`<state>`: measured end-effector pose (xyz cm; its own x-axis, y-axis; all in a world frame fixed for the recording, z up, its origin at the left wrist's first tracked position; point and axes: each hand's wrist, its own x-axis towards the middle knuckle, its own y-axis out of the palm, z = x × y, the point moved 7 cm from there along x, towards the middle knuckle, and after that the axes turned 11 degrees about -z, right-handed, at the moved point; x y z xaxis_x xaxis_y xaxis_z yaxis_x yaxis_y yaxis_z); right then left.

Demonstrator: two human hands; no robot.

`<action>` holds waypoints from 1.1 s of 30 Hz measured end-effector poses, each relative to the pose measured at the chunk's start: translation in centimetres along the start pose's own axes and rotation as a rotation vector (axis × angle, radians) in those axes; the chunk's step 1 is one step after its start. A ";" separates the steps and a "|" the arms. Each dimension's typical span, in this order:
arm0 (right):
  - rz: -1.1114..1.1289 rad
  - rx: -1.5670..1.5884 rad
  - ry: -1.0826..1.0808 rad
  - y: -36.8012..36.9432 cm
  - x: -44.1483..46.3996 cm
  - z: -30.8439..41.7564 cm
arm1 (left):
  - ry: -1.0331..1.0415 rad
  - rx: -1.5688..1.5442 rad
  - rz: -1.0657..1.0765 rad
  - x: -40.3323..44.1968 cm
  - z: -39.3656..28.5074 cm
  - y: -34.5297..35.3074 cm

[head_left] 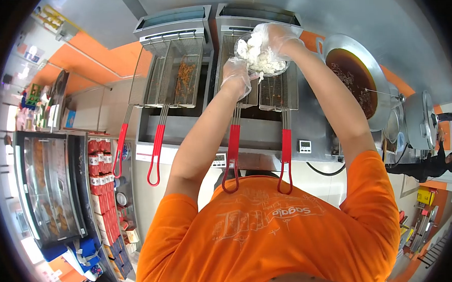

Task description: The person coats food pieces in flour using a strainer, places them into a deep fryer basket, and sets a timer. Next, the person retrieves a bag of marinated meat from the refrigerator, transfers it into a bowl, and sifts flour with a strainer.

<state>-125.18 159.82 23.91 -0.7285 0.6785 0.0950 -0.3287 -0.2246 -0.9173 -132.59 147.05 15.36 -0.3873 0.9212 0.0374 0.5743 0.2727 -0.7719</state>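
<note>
Both my hands wear clear plastic gloves. My left hand (237, 78) grips the near-left rim of a clear round bowl (282, 68) that holds a white, lumpy, floury food (263, 63). At the bowl's far right side, my right hand (276, 38) touches the white food; its fingertips are hidden by the glove and food. The bowl is above the right pair of wire fryer baskets (278, 94), whose red handles (286, 147) point toward me. In the left pair of baskets lie orange-brown fried bits (185, 78).
At the right stands a large metal pan (379, 79) of brown liquid, with a lidded pot (418, 120) beyond. A small timer (304, 146) sits on the fryer's front edge. Far left are a glass food cabinet (51, 186) and red boxes (99, 159). A person in black (429, 166) is far right.
</note>
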 end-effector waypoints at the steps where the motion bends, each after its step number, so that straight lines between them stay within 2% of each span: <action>1: 0.110 -0.109 -0.021 1.2 -0.1 -0.1 | -0.035 -0.094 -0.008 0.3 0.4 0.4; 3: 0.319 -0.325 -0.054 2.7 -0.2 -0.6 | -0.087 -0.368 -0.030 1.9 3.2 3.4; 6: 0.283 -0.122 -0.316 0.1 -1.1 0.8 | -0.149 -0.632 -0.054 2.9 5.5 5.8; 7: 0.135 -0.128 -0.355 -1.0 -1.7 1.8 | -0.205 -0.733 -0.054 2.6 5.2 5.6; 8: 0.223 -0.185 -0.300 -0.2 -2.1 2.1 | -0.262 -0.832 -0.058 2.3 4.8 5.4; 10: 0.393 -0.292 -0.181 1.2 -2.3 2.6 | -0.582 -1.208 -0.050 -0.3 1.3 2.6; 11: 0.329 -0.270 -0.240 2.6 -1.5 2.1 | -0.570 -1.221 -0.066 -0.4 0.8 2.3; 15: 0.111 -0.386 -0.148 3.8 0.1 0.5 | -0.555 -1.191 -0.082 0.4 1.2 3.0; 22: 0.007 -0.047 -0.069 3.0 2.0 -1.9 | -0.659 -1.234 -0.099 0.6 2.9 4.0; 25: -0.123 -0.065 -0.154 0.7 3.5 -2.1 | -0.671 -1.269 -0.067 1.1 4.0 4.6; 27: -0.229 0.006 -0.210 -1.1 3.3 -2.1 | -0.413 -0.919 -0.087 4.5 9.4 8.5; 29: -0.303 0.147 -0.257 -2.4 4.3 -4.3 | -0.074 -0.021 -0.016 4.7 8.4 7.2; 31: -0.351 0.206 -0.234 -3.4 5.1 -7.3 | 0.011 0.207 -0.006 3.6 7.1 5.2; 33: -0.388 0.148 -0.100 -3.2 5.0 -9.5 | 0.079 0.460 -0.017 2.4 5.3 2.9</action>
<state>-122.10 170.58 23.68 -0.5859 0.6629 0.4661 -0.6675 -0.0686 -0.7414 -135.68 148.57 9.87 -0.3276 0.9408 0.0867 0.1821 0.1530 -0.9713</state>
